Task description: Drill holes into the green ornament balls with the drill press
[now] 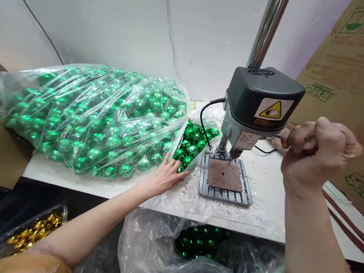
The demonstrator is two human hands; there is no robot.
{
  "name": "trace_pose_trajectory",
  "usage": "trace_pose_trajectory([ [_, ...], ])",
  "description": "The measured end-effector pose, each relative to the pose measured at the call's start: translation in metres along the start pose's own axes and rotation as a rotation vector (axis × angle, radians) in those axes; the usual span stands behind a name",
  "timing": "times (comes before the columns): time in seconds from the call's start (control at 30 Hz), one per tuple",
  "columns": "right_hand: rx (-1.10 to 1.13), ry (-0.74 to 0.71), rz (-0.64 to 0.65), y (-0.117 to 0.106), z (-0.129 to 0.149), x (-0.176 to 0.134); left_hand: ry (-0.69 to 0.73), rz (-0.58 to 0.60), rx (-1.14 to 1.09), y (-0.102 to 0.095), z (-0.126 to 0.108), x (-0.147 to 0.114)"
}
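Note:
My left hand reaches to the mouth of a clear plastic bag full of shiny green faceted balls. Its fingers are stretched out at the loose green balls spilling from the opening; nothing is visibly held. My right hand is closed in a fist beside the small bench drill press, around its feed handle, which the fingers mostly hide. Below the drill bit, a brown square plate with a dark hole lies on the slotted metal base. No ball sits under the bit.
Dark shavings dot the base and white table. A printed cardboard box stands at right, near brown straps. Below the front edge, an open plastic bag holds more green balls. Gold balls lie in plastic at lower left.

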State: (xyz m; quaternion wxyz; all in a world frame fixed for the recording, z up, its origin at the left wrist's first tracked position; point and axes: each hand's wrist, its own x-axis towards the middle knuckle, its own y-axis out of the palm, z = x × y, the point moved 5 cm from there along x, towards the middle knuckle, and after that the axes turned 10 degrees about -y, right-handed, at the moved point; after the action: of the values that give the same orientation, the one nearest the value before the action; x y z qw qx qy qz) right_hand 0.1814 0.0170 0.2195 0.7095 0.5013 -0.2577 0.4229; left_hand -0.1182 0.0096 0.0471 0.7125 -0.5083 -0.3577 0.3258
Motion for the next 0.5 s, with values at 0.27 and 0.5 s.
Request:
trace_pose_trajectory([
  [0.27,0.001,-0.019,0.013,0.000,0.001,0.001,-0.453,-0.135,-0.056,-0.009,-0.005,0.054],
  [0.5,-0.015,-0.001,0.038,0.000,0.002,0.000,-0.439,0.005,-0.106,0.019,-0.025,0.073],
])
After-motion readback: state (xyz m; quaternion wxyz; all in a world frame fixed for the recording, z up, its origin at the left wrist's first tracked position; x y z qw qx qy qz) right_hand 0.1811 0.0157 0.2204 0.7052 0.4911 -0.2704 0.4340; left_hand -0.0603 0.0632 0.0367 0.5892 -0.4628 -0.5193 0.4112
